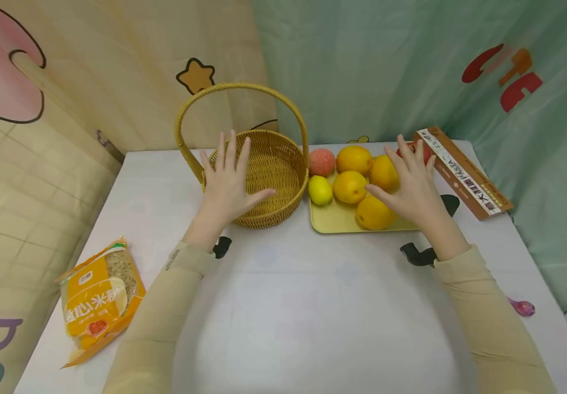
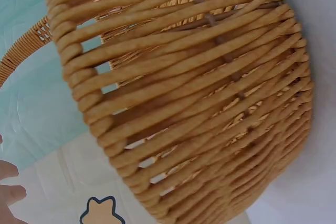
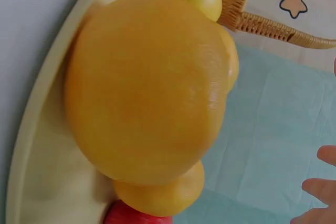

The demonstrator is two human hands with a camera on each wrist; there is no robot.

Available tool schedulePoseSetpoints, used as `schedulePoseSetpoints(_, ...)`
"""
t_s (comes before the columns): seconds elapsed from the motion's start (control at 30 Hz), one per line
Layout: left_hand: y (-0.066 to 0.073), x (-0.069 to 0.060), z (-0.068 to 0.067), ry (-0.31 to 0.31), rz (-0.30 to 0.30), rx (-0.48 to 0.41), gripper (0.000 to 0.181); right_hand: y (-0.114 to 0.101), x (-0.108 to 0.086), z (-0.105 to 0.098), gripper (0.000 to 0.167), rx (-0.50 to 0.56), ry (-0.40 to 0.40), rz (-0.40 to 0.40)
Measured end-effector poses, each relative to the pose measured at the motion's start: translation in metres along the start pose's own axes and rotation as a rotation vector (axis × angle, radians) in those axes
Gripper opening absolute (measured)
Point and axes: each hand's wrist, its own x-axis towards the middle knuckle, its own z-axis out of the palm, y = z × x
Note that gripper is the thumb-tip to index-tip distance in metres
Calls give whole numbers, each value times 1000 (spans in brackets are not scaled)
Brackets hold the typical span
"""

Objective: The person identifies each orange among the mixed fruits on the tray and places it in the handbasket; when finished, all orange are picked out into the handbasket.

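My left hand (image 1: 226,186) is raised with fingers spread in front of a wicker basket (image 1: 276,216) with a tall arched handle; it holds nothing. The basket's woven side (image 2: 199,93) fills the left wrist view. My right hand (image 1: 411,186), fingers also spread and holding nothing, hovers over a yellow tray (image 1: 335,223). On the tray lie several orange-yellow fruits (image 1: 349,187), a yellow-green lemon (image 1: 320,190), a pinkish round fruit (image 1: 322,162) and a red item (image 1: 414,150), partly hidden by the right hand. One large orange-yellow fruit (image 3: 147,87) dominates the right wrist view.
A long brown pasta box (image 1: 466,172) lies at the back right. On the left side lies an orange-and-clear bag of grain (image 1: 101,298). A small purple-pink object (image 1: 524,307) sits near the right edge, partly behind the sleeve. Printed curtains (image 1: 362,65) stand behind the white table (image 1: 313,317).
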Motion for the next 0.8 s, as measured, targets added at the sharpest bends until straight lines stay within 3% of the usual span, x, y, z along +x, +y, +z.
schedulePoseSetpoints(0.33, -12, -22, 9, 23, 20, -80, 110, 9, -14, 10, 86, 71, -65, -43)
schedulePoseSetpoints(0.53, -25, -41, 16, 79, 2, -161, 110, 16, -25, 12, 88, 136, -162, 17)
schedulePoseSetpoints(0.67, -34, -51, 20, 94, -50, -227, 109, 20, -30, 15, 89, 166, -210, 57)
schedulePoseSetpoints(0.8, -41, -59, 22, 76, -148, -304, 95, 25, -34, 18, 89, 190, -246, 97)
